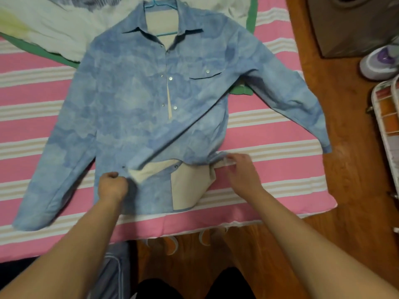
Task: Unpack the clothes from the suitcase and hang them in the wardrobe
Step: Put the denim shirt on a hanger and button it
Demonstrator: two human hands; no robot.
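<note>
Head view: left hand [112, 186] and right hand [241, 171] pinch shirt [133, 100] hem.

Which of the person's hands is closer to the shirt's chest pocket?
Right. The right hand pinches the shirt hem almost below the chest pocket; the left hand grips the hem farther to the left.

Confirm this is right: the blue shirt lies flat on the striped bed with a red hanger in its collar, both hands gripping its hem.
Wrong on one count: the hanger is blue, as the head view shows. The shirt does lie on the bed, the left hand and right hand gripping its hem.
</note>
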